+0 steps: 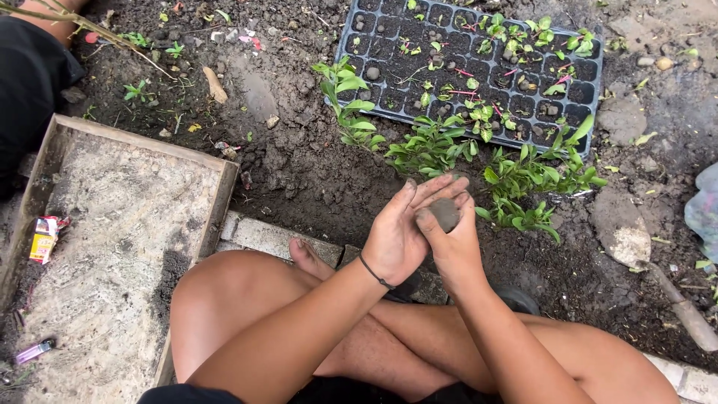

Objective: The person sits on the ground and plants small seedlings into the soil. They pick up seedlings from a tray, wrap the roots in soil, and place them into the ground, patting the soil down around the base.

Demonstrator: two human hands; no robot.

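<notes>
I have both hands, left hand (396, 236) and right hand (452, 243), closed in a cupped grip around a soil lump (446, 213) near the seedlings (479, 161); the far seedling tray (467, 67) looks mostly emptied.

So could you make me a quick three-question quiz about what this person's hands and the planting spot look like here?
1. True or false: the left hand and right hand press a dark lump of soil between them.
2. Where does the black seedling tray lie: A) on the person's lap, B) on the soil beyond the row of green plants, C) inside the wooden frame?
3. What is worn on the left wrist?

Key
1. True.
2. B.
3. A thin dark band.
</notes>
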